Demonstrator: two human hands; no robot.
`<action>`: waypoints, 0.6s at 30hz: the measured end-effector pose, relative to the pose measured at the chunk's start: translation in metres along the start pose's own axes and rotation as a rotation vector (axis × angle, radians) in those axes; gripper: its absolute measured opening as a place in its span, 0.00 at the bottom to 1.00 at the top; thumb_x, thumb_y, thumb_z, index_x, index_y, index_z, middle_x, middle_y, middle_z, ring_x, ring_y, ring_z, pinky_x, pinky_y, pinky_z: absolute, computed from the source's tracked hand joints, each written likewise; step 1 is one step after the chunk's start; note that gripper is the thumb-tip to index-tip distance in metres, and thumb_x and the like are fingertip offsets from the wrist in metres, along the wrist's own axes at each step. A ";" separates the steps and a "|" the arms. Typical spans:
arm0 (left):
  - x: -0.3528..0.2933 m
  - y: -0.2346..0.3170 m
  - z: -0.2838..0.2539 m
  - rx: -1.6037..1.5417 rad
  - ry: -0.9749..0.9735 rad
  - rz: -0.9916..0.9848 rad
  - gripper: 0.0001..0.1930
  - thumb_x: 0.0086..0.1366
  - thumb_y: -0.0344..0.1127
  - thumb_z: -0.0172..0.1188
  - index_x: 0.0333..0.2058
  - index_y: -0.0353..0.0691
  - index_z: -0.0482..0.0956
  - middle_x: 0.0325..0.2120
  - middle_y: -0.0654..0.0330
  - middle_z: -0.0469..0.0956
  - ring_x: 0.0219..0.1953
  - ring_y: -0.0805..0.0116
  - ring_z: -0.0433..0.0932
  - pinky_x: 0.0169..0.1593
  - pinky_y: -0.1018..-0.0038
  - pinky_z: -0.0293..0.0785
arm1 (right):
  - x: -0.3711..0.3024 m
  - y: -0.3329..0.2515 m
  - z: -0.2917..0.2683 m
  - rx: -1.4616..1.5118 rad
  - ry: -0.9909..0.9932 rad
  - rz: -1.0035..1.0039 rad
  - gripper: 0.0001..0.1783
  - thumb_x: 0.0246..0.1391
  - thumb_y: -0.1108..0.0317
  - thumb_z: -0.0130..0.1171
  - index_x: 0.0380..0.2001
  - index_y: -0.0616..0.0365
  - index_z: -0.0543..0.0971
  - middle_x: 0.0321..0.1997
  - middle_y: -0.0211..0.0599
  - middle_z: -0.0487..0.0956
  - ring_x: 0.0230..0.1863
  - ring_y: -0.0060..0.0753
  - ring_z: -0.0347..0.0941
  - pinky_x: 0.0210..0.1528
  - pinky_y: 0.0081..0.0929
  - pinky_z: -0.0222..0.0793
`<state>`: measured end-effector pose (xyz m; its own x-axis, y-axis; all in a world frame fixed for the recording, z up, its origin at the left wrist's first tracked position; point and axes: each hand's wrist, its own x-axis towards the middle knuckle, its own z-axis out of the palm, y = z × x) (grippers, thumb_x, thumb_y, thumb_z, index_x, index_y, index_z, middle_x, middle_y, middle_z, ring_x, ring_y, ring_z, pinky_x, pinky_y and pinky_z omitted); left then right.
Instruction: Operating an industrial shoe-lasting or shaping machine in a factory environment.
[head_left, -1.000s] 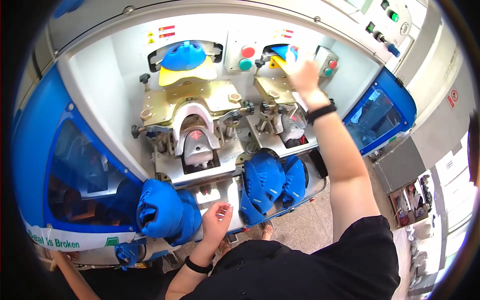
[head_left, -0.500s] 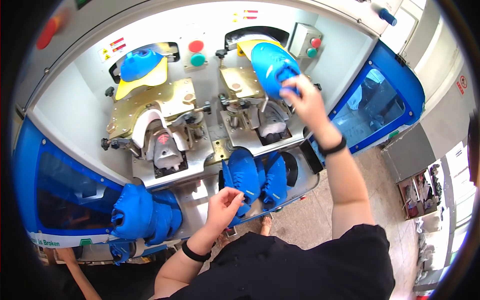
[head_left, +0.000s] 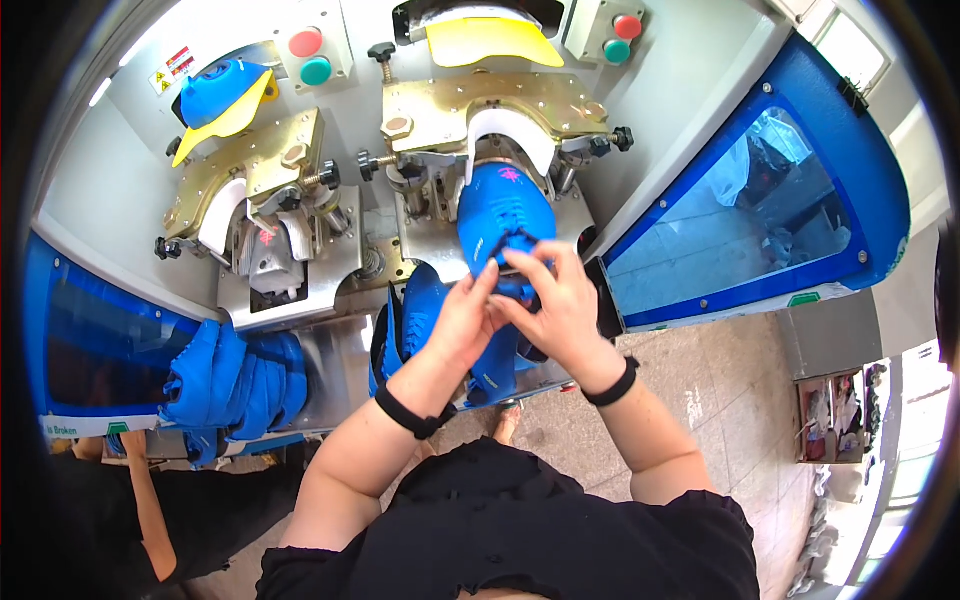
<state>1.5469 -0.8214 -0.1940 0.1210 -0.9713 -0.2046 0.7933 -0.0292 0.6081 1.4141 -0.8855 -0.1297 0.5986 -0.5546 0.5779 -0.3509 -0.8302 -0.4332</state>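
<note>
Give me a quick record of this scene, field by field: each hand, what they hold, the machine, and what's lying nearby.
left hand: pinching the near end of the blue shoe upper
right hand: gripping the same end, beside the left
shoe upper: blue, set on the right station, under the brass clamp
left station: bare metal form, no upper on it
pile of uppers: blue, on the machine's lower left ledge
buttons: red above green, on the panel

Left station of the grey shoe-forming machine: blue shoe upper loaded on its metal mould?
No, the left station's bare metal mould carries nothing, while both hands, left hand and right hand, hold the blue shoe upper at the right station.
</note>
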 end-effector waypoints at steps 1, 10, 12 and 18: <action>0.005 0.001 0.003 0.021 0.036 0.027 0.18 0.72 0.45 0.53 0.53 0.42 0.69 0.43 0.61 0.79 0.41 0.70 0.81 0.45 0.70 0.80 | 0.012 0.005 0.001 -0.044 0.037 -0.072 0.28 0.44 0.51 0.69 0.49 0.47 0.78 0.49 0.41 0.73 0.50 0.47 0.71 0.48 0.41 0.70; 0.007 -0.013 0.006 0.070 0.157 0.064 0.18 0.73 0.46 0.50 0.53 0.42 0.67 0.41 0.62 0.76 0.42 0.66 0.81 0.47 0.67 0.80 | 0.028 0.038 0.024 0.016 -0.178 -0.069 0.25 0.50 0.50 0.64 0.51 0.45 0.79 0.62 0.39 0.72 0.67 0.57 0.60 0.65 0.52 0.57; 0.006 -0.011 0.008 0.097 0.170 0.089 0.18 0.73 0.46 0.51 0.53 0.40 0.67 0.43 0.60 0.77 0.41 0.66 0.82 0.47 0.66 0.80 | 0.029 0.038 0.025 0.026 -0.174 -0.071 0.24 0.50 0.51 0.63 0.50 0.45 0.79 0.61 0.39 0.73 0.67 0.58 0.60 0.65 0.52 0.58; 0.000 -0.021 0.008 0.090 0.260 0.135 0.18 0.73 0.46 0.50 0.49 0.37 0.69 0.44 0.57 0.78 0.40 0.66 0.82 0.46 0.67 0.80 | 0.030 0.035 0.027 0.063 -0.174 -0.090 0.22 0.50 0.53 0.63 0.48 0.46 0.80 0.60 0.40 0.74 0.66 0.58 0.62 0.65 0.50 0.59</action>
<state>1.5253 -0.8229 -0.2010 0.3795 -0.8752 -0.3000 0.7049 0.0635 0.7064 1.4393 -0.9299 -0.1459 0.7428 -0.4557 0.4906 -0.2477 -0.8677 -0.4309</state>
